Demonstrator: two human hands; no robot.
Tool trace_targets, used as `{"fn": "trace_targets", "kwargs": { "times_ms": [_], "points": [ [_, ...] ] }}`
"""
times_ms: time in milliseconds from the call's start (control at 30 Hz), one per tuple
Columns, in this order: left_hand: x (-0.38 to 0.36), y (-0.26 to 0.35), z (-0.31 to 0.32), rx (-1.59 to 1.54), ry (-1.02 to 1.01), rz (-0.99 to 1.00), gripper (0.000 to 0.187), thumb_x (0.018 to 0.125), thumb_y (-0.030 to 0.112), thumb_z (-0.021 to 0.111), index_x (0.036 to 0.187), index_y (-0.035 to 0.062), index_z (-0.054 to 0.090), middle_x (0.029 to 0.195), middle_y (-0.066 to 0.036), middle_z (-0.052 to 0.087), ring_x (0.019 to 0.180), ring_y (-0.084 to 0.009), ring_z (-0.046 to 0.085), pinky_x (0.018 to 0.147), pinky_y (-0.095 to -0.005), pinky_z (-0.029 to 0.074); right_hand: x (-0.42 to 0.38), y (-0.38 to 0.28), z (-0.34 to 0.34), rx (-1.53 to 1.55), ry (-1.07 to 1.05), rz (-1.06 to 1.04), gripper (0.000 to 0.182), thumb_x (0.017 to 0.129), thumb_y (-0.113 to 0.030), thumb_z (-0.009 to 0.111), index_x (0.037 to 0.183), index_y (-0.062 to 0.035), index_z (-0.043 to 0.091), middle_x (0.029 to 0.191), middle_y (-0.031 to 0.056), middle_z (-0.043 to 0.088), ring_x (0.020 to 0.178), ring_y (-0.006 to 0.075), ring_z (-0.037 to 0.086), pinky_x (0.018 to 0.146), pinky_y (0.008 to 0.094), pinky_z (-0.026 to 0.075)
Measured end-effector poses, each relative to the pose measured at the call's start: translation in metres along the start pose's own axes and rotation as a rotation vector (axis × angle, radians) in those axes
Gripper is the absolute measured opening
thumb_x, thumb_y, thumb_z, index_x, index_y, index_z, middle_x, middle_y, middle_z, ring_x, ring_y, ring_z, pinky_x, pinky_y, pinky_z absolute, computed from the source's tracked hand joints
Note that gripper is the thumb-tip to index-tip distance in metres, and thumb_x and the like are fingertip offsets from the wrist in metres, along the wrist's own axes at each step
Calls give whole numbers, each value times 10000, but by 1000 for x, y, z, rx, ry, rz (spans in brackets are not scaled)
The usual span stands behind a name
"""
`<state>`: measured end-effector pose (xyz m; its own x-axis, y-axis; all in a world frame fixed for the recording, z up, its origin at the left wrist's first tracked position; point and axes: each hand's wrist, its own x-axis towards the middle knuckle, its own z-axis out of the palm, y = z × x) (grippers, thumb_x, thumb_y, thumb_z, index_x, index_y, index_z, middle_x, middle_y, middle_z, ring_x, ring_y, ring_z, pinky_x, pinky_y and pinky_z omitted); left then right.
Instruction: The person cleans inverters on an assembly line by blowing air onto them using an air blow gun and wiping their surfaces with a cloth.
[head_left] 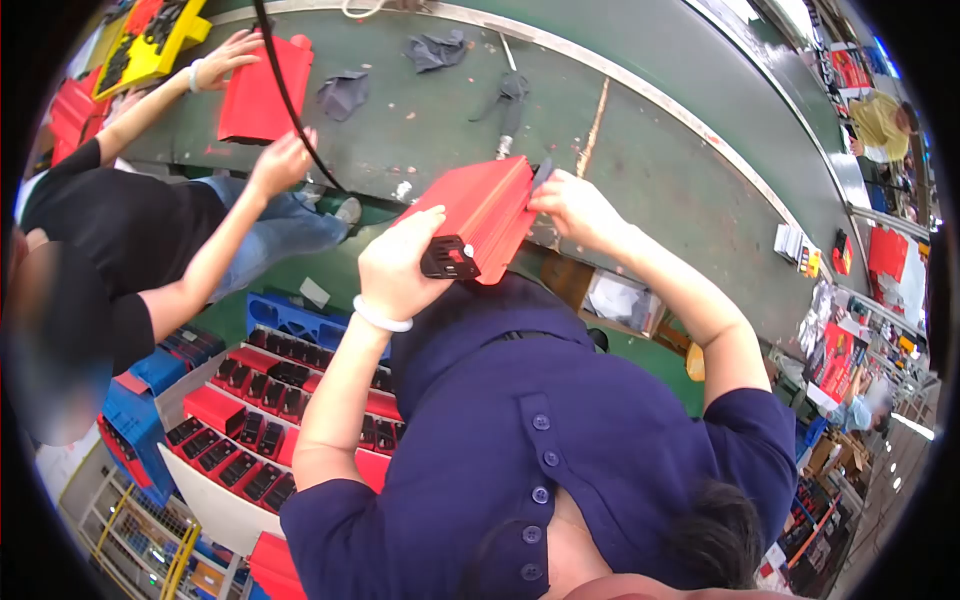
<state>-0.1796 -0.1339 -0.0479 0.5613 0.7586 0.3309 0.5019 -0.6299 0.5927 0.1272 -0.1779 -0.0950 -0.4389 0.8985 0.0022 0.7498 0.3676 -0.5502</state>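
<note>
A red metal case [470, 205] with a black socket panel is held up at the bench's near edge, tilted. My left hand [405, 262] is wrapped round its left end, beside the black panel. At the case's right end, my right hand [578, 205] is closed on a small dark piece [543, 172], perhaps cloth, which lies against the case. On the green bench [660, 190] behind are a dark-handled tool [512, 90] and two grey cloths, one [343, 94] nearer and one [435, 50] farther off.
At the left, a co-worker [120, 230] in a black top has both hands at another red case [265, 90]. A black cable [285, 95] hangs across the view there. Below left stands a carton [205, 500] of red and black units. A yellow tray [150, 45] is top left.
</note>
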Motion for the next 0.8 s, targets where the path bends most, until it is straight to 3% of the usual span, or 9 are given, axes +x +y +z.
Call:
{"fn": "trace_targets", "kwargs": {
  "times_ms": [67,167,300,567,667,767,800],
  "points": [
    [3,-2,-2,1,10,-50,474,732,235,825,1149,53,694,1042,-135,733,895,-285,727,799,-356,580,1,-28,-5,144,170,-64,335,731,45,623,1037,-58,714,1038,83,701,976,317,623,863,414,535],
    [4,-4,-3,10,12,-43,468,737,253,826,1144,64,693,1037,-131,734,895,-283,727,801,-354,578,7,-53,-19,170,58,-85,284,754,23,633,1020,-42,708,1064,75,697,980,300,621,880,402,523],
    [2,-4,-3,-8,-15,-37,511,697,275,857,1128,48,700,1073,-129,733,949,-284,724,839,-357,573,-4,19,16,39,58,79,326,734,25,607,1026,-59,725,1055,82,696,992,303,610,911,398,508],
    [10,10,5,34,-50,35,505,700,283,851,1120,42,708,1081,-121,738,953,-264,727,850,-354,572,-29,37,34,-176,85,36,356,726,-22,650,1080,-50,670,1166,83,641,1042,292,576,837,369,543],
    [4,15,9,54,-36,76,502,706,271,853,1124,36,702,1058,-128,737,935,-272,727,841,-356,572,-28,30,32,-214,68,141,266,741,-66,650,1003,-40,693,1034,104,680,964,300,620,804,398,547],
    [1,21,10,51,-22,27,506,713,234,856,1147,35,689,1035,-132,733,908,-286,725,825,-362,573,-48,63,47,-302,-180,469,235,754,-104,637,957,-19,720,869,134,702,861,333,659,789,429,551],
    [-1,20,8,41,-15,-30,524,701,222,863,1156,34,685,1049,-132,732,914,-286,725,827,-361,572,-54,60,45,-125,86,537,235,792,-116,605,954,-12,741,780,163,706,807,318,694,797,406,554]
  ]
}}
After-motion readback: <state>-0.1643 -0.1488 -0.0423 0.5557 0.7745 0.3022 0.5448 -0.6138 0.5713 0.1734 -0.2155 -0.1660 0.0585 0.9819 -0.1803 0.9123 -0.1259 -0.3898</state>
